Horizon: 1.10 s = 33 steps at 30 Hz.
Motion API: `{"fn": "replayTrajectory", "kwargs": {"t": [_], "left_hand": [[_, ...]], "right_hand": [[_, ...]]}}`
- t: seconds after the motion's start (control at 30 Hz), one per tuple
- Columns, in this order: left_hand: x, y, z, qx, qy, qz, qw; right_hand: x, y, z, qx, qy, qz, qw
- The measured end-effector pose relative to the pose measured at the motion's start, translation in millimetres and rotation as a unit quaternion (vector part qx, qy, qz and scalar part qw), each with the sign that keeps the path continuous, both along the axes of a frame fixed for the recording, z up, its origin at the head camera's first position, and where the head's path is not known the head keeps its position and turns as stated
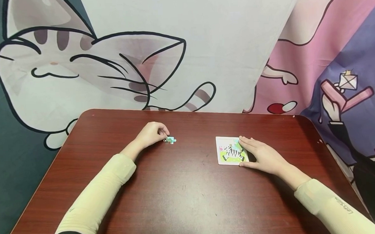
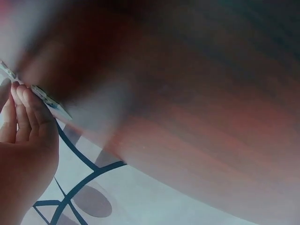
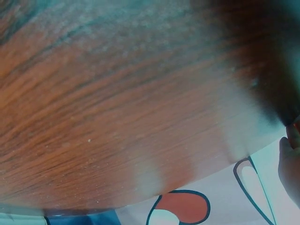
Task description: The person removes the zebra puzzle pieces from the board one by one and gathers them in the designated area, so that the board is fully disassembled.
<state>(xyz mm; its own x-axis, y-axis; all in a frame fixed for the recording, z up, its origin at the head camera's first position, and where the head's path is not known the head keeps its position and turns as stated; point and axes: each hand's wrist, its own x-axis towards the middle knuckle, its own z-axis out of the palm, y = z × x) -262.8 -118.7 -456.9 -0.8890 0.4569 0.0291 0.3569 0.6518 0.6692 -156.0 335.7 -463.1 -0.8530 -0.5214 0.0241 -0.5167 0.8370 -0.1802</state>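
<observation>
In the head view my left hand, fingers curled, pinches the left end of a small jigsaw piece coloured light blue and green, low over the table. Close to those fingers the left wrist view shows the piece edge-on. To the right lies a square jigsaw puzzle with a pale border and a zebra picture. My right hand rests at its right side, fairly straight fingers on the upper right corner, thumb at the lower right corner. Only a sliver of that hand appears in the right wrist view.
Both forearms lie over a reddish-brown wooden table with rounded far corners. Behind it hangs a cloth printed with a cartoon cat and other figures. Much of both wrist views is blurred tabletop.
</observation>
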Motion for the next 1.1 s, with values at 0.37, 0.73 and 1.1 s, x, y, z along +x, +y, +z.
{"fn": "replayTrajectory", "kwargs": {"t": [0.37,0.73,1.1], "left_hand": [[-1.6,19.9,16.0,0.013,0.003,-0.006,0.9999],[1.1,71.0,26.7,0.026,0.010,-0.047,0.9985],[7.3,123.6,25.4,0.026,0.020,-0.093,0.9952]], "right_hand": [[-0.1,-1.9,-1.2,-0.011,-0.012,-0.015,0.9998],[-2.8,-1.8,-1.4,-0.022,-0.023,-0.022,0.9992],[-3.8,-0.6,-1.5,-0.023,-0.023,-0.017,0.9993]]}}
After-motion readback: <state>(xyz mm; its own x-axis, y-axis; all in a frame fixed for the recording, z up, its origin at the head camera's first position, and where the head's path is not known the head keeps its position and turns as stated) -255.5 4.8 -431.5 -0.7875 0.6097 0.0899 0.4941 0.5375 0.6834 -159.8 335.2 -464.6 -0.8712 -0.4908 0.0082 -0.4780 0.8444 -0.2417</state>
